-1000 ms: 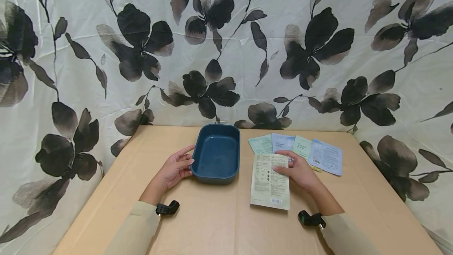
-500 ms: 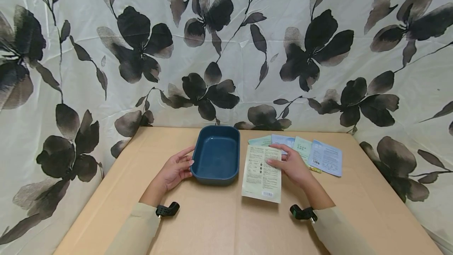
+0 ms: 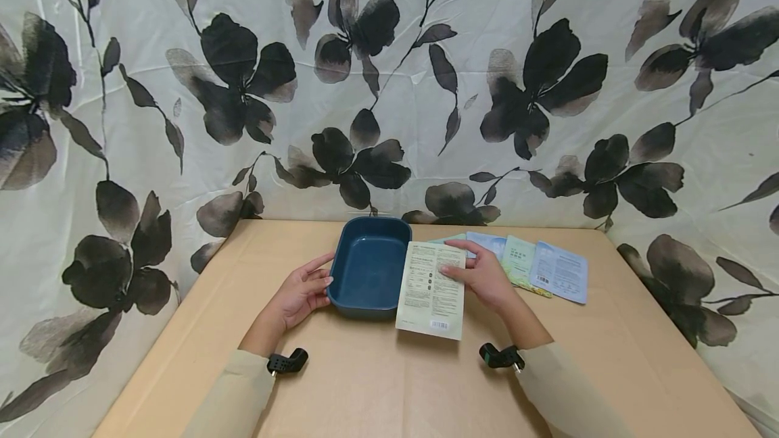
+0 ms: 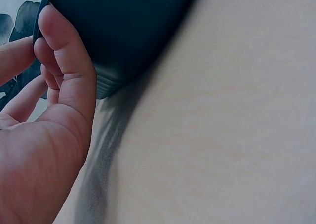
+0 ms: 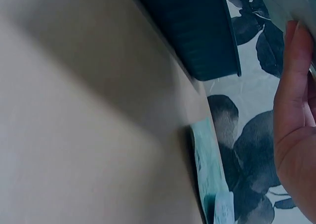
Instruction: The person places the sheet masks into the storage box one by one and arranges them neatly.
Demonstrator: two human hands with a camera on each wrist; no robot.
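Observation:
A dark blue rectangular plastic bin [image 3: 372, 269] stands on the table with nothing visible inside. My left hand [image 3: 301, 293] is at its left side, loosely bent fingers touching the outside near the rim; the left wrist view shows fingertips [image 4: 61, 46] against that edge. With thumb and fingers, my right hand [image 3: 487, 279] pinches a flat pale green packet [image 3: 430, 293], printed with small text and a barcode. The packet is raised off the table, and its left edge overlaps the bin's right rim in the head view.
Behind the right hand, several flat packets lie fanned out, including a green one [image 3: 519, 259] and a light blue one [image 3: 560, 272]. The tan table [image 3: 353, 384] ends at a curtain [image 3: 389, 86] with dark flowers.
My right hand has lifted the pale green packet and carried it left, from in front of the other packets to the bin's right edge. The left hand and bin have stayed put.

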